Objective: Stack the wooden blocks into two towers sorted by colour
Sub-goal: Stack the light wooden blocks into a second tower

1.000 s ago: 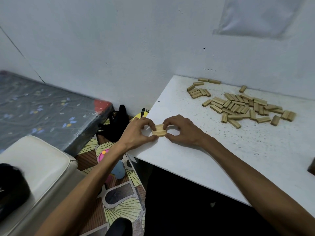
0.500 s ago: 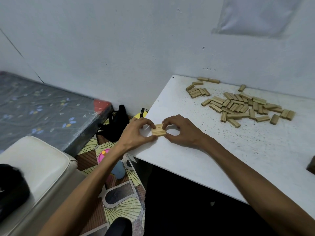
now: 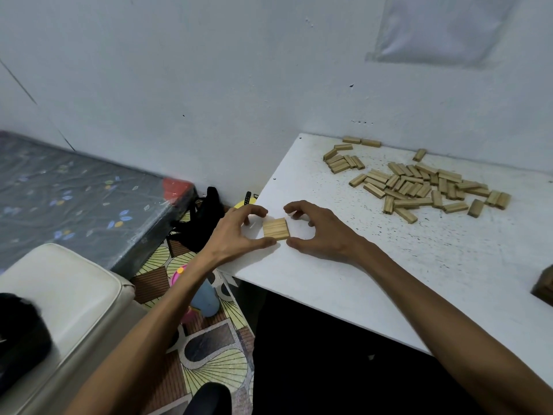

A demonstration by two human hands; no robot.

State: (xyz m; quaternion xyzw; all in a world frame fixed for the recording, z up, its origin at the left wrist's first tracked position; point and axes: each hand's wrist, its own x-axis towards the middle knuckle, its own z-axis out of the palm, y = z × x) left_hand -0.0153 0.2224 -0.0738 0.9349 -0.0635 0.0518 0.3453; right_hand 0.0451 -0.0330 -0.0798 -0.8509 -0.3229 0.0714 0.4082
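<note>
- The white table (image 3: 359,265) carries everything. Both hands work near its left corner, close to the front edge.
- The pile of pale wooden blocks (image 3: 419,187) lies well beyond the right grip, toward the wall. The blocks lie flat and jumbled, and many touch one another.
- The left hand (image 3: 236,235) and right hand (image 3: 323,235) arch over the table, facing each other. Each grip is loose and holds nothing. The curved fingers stand clear of the far edge of the layer, and the thumb tips sit at its near corners, perhaps just touching.
- The layer of 3 blocks (image 3: 276,229) lies flat between the 2 grips. The blocks sit side by side as a rough square, which I judge to be the base of 1 tower.
- A dark wooden thing (image 3: 544,283) sits well to the right of the right grip, cut off by the edge of the view. Whether it is the darker blocks I cannot tell.
- Each block looks light, stiff and smooth-sided, so it will likely slide on the table at a small nudge.
- A single block is best pinched across its long sides, thumb against forefinger, and set down crosswise on the layer.
- The layer itself is best squared by pressing its 2 outer sides together, not lifted, since 3 loose pieces would come apart.
</note>
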